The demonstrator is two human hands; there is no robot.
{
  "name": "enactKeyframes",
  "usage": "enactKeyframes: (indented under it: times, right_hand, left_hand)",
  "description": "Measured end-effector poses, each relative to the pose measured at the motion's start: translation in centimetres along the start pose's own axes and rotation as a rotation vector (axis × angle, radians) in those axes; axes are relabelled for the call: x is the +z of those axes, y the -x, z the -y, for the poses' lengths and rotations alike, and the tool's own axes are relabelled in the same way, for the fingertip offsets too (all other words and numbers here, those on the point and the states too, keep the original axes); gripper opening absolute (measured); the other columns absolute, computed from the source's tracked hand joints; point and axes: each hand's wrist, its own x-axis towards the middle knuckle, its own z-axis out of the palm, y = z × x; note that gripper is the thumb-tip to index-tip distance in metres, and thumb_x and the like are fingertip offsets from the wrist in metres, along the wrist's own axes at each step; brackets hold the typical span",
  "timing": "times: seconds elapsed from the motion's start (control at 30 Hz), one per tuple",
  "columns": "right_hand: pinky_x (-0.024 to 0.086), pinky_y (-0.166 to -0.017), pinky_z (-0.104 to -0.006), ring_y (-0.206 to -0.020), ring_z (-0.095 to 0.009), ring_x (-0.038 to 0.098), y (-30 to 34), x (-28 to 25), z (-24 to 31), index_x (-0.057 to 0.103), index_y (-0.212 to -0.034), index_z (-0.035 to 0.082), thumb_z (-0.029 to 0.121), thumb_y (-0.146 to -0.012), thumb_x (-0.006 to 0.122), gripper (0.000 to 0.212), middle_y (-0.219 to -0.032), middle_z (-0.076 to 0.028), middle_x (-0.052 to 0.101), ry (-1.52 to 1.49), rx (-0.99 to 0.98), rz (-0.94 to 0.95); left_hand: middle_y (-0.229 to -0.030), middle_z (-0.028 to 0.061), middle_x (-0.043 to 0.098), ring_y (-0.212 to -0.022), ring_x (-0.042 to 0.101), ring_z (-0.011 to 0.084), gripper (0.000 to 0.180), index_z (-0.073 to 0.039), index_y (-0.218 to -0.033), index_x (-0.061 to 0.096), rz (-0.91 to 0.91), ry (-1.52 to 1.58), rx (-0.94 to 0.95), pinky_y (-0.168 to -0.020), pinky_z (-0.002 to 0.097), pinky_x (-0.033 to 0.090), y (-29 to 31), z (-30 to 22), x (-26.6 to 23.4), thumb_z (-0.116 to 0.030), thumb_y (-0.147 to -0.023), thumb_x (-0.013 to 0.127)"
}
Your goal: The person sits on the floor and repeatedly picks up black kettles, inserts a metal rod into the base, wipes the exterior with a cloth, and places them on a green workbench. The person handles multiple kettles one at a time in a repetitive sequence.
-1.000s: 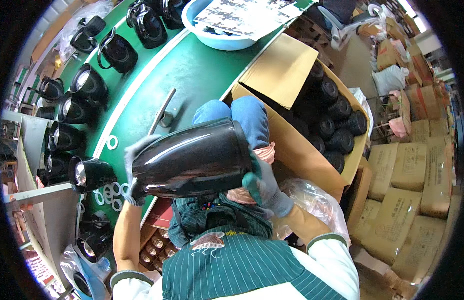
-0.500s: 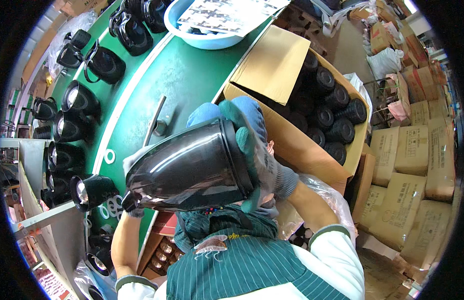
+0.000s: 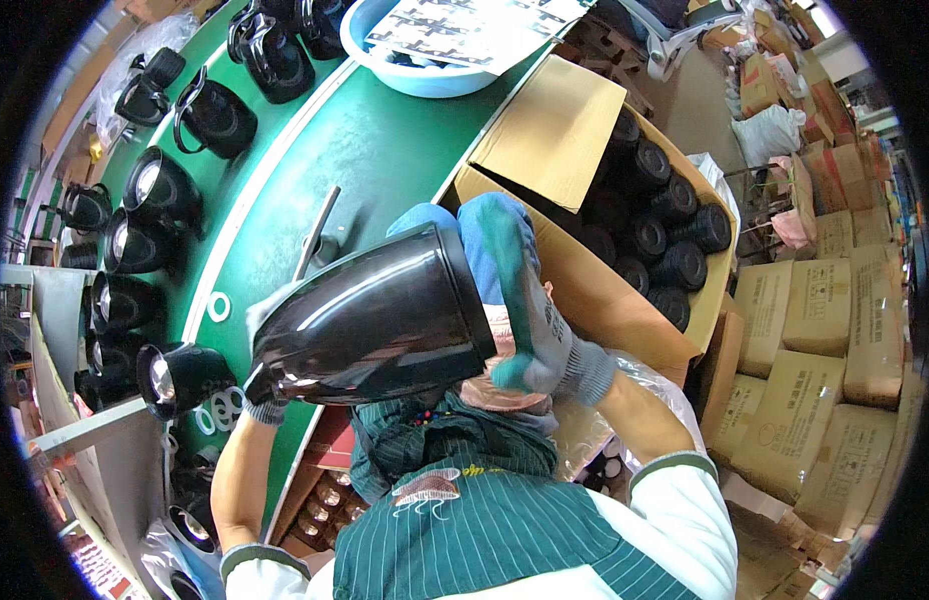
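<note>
Holding the black vessel [image 3: 375, 320] lengthwise across mid-frame, left end in the left hand [image 3: 268, 306], spreading fingers of the right hand [image 3: 547, 335] wide beside the right rim.

- vessel [image 3: 375, 320]: black plastic by its look, smooth, highly glossy
- right glove [image 3: 553, 345]: grey knit cloth, ribbed at the cuff, with a matt green coating
- desk [image 3: 385, 130]: smooth green top with a soft sheen
- tub [image 3: 425, 82]: pale blue plastic, smooth
- box [image 3: 560, 130]: plain matt cardboard
- cartons [image 3: 790, 405]: brown cardboard, dull
- bag [image 3: 673, 400]: clear, crinkled, shiny plastic film
- jeans [image 3: 420, 216]: blue denim, matt
- apron [image 3: 485, 540]: green pinstriped cloth, matt
- jugs [image 3: 223, 122]: glossy black
</note>
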Motion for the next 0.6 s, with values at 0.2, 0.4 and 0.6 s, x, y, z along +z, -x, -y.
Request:
enactKeyframes:
  times: [0.2, 0.4, 0.6]
  right_hand:
    - [0.022, -0.124, -0.0399, -0.151, -0.024, 0.03, -3.8, 2.1, -0.3, 0.015, -0.164, 0.005, 0.035, -0.097, 0.059, 0.085, -0.167, -0.013, 0.024, -0.205, -0.231, -0.303]
    - [0.015, -0.126, -0.0436, -0.157, -0.036, 0.015, -6.5, 0.9, 9.0, 0.009, -0.165, 0.003, 0.053, -0.104, 0.047, 0.087, -0.17, -0.022, 0.012, 0.018, -0.048, -0.211]
    - [0.017, -0.119, -0.0687, -0.152, -0.058, 0.012, -8.1, -0.4, 6.9, 0.014, -0.166, 0.012, 0.082, -0.081, 0.058, 0.119, -0.165, -0.037, 0.01, 0.303, -0.514, -0.138]
  left_hand:
    - [-0.105, 0.0117, 0.076, -0.097, 0.072, 0.0229, 0.029, 0.003, -0.112, 0.074, -0.028, -0.539, 0.613, -0.092, 0.0352, 0.057, -1.1, -4.4, 0.2, -0.015, -0.089, 0.07]
    - [-0.107, 0.0114, 0.075, -0.097, 0.072, 0.0221, 0.033, 0.004, -0.114, 0.072, -0.088, -0.116, 0.146, -0.093, 0.0349, 0.056, 0.5, -0.1, -0.3, -0.017, -0.089, 0.072]
    - [-0.108, 0.0112, 0.075, -0.098, 0.071, 0.0212, 0.038, 0.005, -0.117, 0.071, 0.14, 0.266, -0.135, -0.095, 0.0345, 0.055, 1.9, 3.6, 0.3, -0.02, -0.088, 0.073]
